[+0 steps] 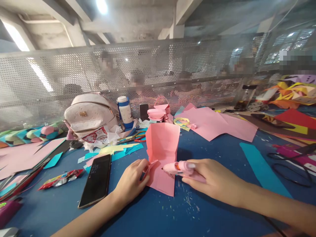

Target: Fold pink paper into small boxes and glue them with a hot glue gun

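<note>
A folded piece of pink paper (163,140) stands partly upright in front of me, its lower part lying towards me on the blue table. My left hand (134,177) pinches the left edge of this paper, with the fingers closed on a flap. In my right hand (209,177) is a pink glue gun (179,167), gripped from the right side. Its nozzle points left and is over the lower part of the paper; whether the tip touches it I cannot tell. A black phone (96,181) lies just left of my left hand.
Behind the paper are a whitish backpack (92,113), a blue-and-white bottle (125,112) and pink paper sheets (207,123). A blue paper strip (264,168) and a cable (291,169) lie at right. A perforated metal screen (158,65) stands at the back, with people beyond.
</note>
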The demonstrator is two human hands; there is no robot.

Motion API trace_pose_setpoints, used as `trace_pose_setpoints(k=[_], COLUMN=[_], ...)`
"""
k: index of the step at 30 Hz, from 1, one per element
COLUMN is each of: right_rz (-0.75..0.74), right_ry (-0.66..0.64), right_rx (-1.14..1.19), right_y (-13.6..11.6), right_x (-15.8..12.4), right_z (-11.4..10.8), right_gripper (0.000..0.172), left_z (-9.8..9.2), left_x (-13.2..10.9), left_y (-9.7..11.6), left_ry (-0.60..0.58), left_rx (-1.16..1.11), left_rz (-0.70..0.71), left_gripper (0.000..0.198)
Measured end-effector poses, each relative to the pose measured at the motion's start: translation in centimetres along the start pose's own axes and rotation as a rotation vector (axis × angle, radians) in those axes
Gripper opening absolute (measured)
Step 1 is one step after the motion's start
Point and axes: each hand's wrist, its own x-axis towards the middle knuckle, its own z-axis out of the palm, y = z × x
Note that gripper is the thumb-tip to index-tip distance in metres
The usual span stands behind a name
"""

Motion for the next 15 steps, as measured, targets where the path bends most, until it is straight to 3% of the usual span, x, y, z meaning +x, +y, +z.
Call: trace_pose_setpoints(k=[5, 15], right_rz=[-0.033, -0.012], right_ry=[-0.054, -0.091], right_rx=[-0.037, 0.005], right_y=[0.2, 0.3], right_x=[2.4, 3.2], right_z=[1.9, 3.2], right_gripper=[0.028, 0.033], left_z=[-0.2, 0.1], left_x=[-0.1, 0.0], left_y=[-0.1, -0.3], left_ry=[0.022, 0.029], left_rx=[-0.136, -0.153], left_rz=[-0.066, -0.079], left_gripper=[0.01, 0.013])
